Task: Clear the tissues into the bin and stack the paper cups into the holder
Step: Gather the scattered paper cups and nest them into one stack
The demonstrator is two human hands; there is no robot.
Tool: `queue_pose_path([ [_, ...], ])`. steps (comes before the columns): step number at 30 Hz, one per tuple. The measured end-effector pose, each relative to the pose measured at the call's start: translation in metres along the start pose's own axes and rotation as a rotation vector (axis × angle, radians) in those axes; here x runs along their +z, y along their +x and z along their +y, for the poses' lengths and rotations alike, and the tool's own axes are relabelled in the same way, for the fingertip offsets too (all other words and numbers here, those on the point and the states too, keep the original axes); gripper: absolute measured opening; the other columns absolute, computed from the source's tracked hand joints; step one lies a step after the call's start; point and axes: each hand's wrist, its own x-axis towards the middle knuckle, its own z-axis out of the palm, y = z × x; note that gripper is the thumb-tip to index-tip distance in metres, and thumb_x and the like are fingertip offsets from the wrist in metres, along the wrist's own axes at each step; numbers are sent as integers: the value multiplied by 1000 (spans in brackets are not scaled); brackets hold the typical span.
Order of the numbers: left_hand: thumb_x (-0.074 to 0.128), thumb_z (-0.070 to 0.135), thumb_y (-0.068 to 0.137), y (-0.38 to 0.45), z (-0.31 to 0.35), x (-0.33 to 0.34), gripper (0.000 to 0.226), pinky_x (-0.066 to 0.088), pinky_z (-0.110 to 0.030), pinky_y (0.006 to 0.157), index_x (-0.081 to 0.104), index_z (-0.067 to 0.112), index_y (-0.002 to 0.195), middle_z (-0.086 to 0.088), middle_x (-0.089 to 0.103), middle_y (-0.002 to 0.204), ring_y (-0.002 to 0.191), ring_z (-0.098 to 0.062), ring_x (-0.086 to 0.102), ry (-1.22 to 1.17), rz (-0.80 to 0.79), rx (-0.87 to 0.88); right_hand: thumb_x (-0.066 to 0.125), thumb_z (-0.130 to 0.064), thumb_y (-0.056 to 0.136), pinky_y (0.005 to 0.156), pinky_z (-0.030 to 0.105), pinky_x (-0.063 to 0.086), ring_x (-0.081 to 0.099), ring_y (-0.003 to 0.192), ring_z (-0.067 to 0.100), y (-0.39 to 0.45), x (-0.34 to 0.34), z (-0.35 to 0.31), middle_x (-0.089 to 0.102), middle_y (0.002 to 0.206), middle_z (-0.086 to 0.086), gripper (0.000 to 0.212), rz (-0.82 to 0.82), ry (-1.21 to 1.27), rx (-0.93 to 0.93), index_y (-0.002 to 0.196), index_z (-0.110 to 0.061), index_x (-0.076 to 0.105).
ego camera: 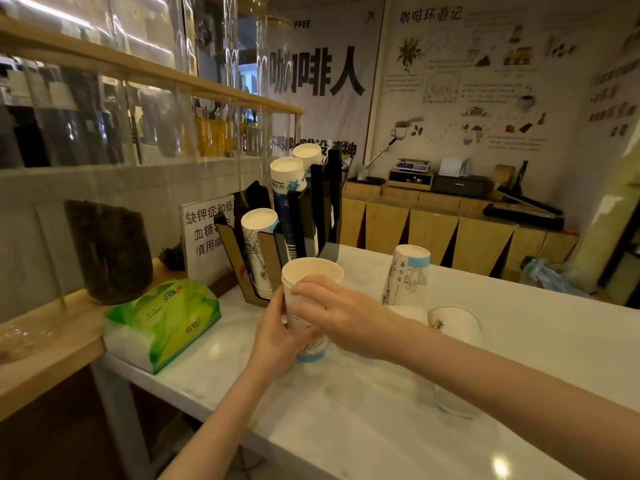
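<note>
An upright white paper cup (309, 282), mouth up, stands on the white counter in front of the holder. My left hand (277, 332) wraps its left side and my right hand (341, 315) grips its rim and right side. The dark cardboard cup holder (277, 247) behind it carries three stacks of upside-down cups (258, 233). Another upside-down cup (407, 273) stands to the right. A cup lying on its side (453, 323) rests behind my right forearm, and a further white cup (453, 403) shows below the forearm. No loose tissues or bin are in view.
A green tissue pack (162, 322) lies at the counter's left end. A dark jar (109, 251) stands on the wooden ledge, a printed sign (204, 237) beside the holder. A white counter surface (381, 427) stretches toward me. A back cabinet (450, 233) holds devices.
</note>
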Motion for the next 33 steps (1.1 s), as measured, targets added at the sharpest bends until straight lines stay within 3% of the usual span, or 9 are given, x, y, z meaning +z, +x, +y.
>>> queue_pose_path([
  [5, 74, 9, 69, -2, 3, 2, 64, 41, 3, 61, 38, 35, 115, 27, 49, 99, 86, 17, 49, 73, 43, 19, 67, 4, 70, 88, 36, 50, 45, 113, 22, 4, 8, -9, 61, 115, 12, 41, 95, 183, 142, 109, -6, 57],
  [9, 74, 12, 69, -4, 4, 1, 70, 45, -7, 59, 38, 28, 127, 21, 53, 99, 90, 6, 52, 27, 13, -54, 59, 0, 77, 90, 32, 46, 49, 116, 26, 0, -8, -4, 58, 121, 13, 40, 151, 284, 277, 117, -7, 54],
  [14, 82, 24, 58, -8, 20, -1, 100, 40, -34, 95, 21, 28, 138, 2, 43, 133, 125, -19, 41, 138, 139, -44, 58, -19, 82, 93, 20, 38, 45, 114, 8, -25, -21, 17, 51, 129, 1, 49, 146, 378, 497, 129, -17, 43],
  [18, 76, 50, 55, -12, 51, 7, 109, 24, -42, 111, 14, 22, 141, -9, 28, 147, 135, -20, 22, 419, 330, 231, 59, -20, 83, 87, 23, 43, 49, 107, 9, -53, -26, 45, 51, 126, 0, 51, 229, 491, 777, 130, -19, 40],
  [21, 62, 55, 62, -11, 73, 25, 92, 17, -29, 113, 26, 15, 136, -12, 36, 142, 131, -17, 23, 520, 362, 515, 58, -16, 85, 78, 30, 50, 56, 94, 15, -76, -28, 63, 53, 115, 1, 46, 385, 520, 1002, 127, -14, 41],
  [24, 63, 48, 68, -10, 81, 50, 76, 19, -24, 113, 35, 15, 131, -10, 44, 136, 129, -16, 29, 535, 225, 661, 56, -21, 85, 75, 34, 46, 56, 87, 19, -104, -25, 80, 55, 116, 6, 48, 431, 434, 1248, 129, -12, 39],
  [27, 63, 44, 69, -9, 75, 75, 70, 29, -32, 109, 37, 20, 129, -7, 45, 136, 126, -15, 33, 597, 25, 651, 55, -37, 83, 84, 40, 42, 53, 110, 25, -131, -20, 92, 52, 129, 9, 59, 335, 388, 1463, 132, -13, 34],
  [30, 68, 34, 71, -5, 59, 95, 75, 24, -39, 114, 30, 24, 135, -2, 29, 147, 135, -17, 22, 718, -170, 467, 54, -55, 77, 91, 43, 42, 49, 119, 31, -147, -13, 95, 46, 138, 11, 76, 113, 380, 1576, 136, -13, 29],
  [33, 68, 34, 70, 2, 39, 107, 85, 14, -40, 114, 18, 28, 139, 1, 16, 152, 140, -18, 10, 878, -327, 306, 50, -69, 70, 86, 45, 50, 59, 100, 32, -152, -10, 92, 51, 132, 13, 90, -126, 488, 1637, 136, -13, 27],
])
